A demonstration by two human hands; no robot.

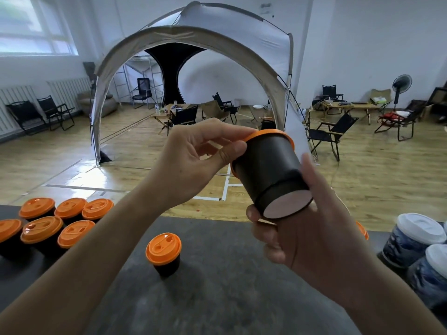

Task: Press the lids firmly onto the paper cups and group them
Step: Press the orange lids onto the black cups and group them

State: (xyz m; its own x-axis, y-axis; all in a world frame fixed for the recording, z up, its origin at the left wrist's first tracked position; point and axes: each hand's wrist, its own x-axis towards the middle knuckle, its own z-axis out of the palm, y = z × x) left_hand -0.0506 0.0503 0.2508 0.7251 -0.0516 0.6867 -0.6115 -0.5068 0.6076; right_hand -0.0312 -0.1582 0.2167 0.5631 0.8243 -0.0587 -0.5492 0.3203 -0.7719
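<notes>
A black paper cup (268, 170) is being grasped near its base in the grip of the right hand (312, 240), tilted so its bottom faces the camera; its orange lid (268, 133) is being pinched at the rim by the left hand (191, 160), at the cup's 10 o'clock; the cup is being held in the air above the dark surface (229, 286); a single lidded cup (164, 250) is standing at 7 o'clock; a cluster of lidded cups (43, 230) is sitting at 9 o'clock; blue cups with white lids (411, 240) are sitting at 4 o'clock.
</notes>
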